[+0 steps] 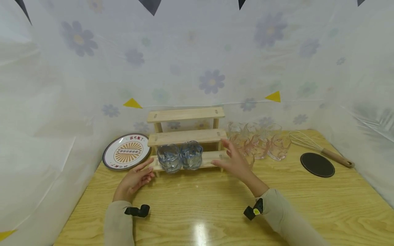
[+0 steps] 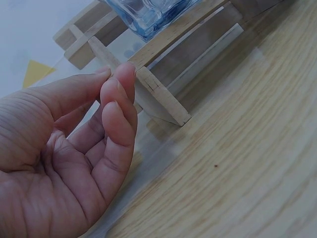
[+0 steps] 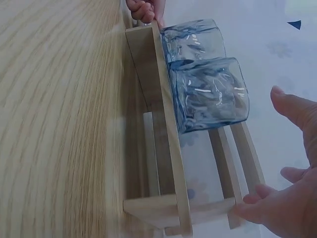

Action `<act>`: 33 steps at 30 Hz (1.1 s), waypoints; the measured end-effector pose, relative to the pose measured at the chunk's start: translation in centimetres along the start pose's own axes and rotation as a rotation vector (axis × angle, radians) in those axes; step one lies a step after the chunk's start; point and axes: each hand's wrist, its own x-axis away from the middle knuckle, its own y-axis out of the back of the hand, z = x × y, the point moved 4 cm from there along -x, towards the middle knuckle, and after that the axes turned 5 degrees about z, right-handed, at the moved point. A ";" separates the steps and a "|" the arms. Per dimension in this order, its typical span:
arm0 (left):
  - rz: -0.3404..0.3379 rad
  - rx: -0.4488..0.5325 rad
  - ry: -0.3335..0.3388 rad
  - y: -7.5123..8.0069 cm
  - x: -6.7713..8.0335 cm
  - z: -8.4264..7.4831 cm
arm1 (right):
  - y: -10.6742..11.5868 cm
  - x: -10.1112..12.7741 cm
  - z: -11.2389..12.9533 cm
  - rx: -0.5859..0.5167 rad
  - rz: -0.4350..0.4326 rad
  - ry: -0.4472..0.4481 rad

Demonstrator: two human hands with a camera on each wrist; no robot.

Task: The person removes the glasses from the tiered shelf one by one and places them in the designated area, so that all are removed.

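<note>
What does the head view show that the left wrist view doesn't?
Only the head view shows the right hand at the right end of the wooden rack, both blue glasses on the lowest step, the clear glasses, plate, whisk and dark coaster. Only the left wrist view shows the left hand's fingertips close up, touching the rack's end board. Both share the left hand, the rack, one blue glass and the table.

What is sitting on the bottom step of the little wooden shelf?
Two blue glasses stand side by side on the bottom step. The two steps above look bare. Anything behind the glasses is hidden.
</note>
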 end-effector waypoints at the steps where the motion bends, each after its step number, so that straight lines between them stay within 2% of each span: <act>1: -0.003 0.002 0.000 0.0 0.0 0.0 | -0.5 -0.3 0.1 -0.006 0.009 0.002; 9: -0.014 0.010 0.003 0.0 0.1 -0.1 | -4.0 -2.7 0.6 -0.021 0.105 -0.044; 16: -0.009 0.000 0.006 -0.2 0.2 -0.3 | -5.7 -3.6 0.5 -0.039 0.157 -0.101; 21: -0.005 -0.002 0.011 -0.4 0.2 -0.3 | -6.6 -3.9 0.2 -0.024 0.142 -0.111; 26: 0.002 0.000 0.008 -0.3 0.1 -0.2 | -7.3 -4.1 0.2 0.007 0.087 -0.118; 33: 0.000 -0.001 0.010 0.0 0.0 -0.1 | -7.8 -4.3 0.1 -0.004 0.029 -0.123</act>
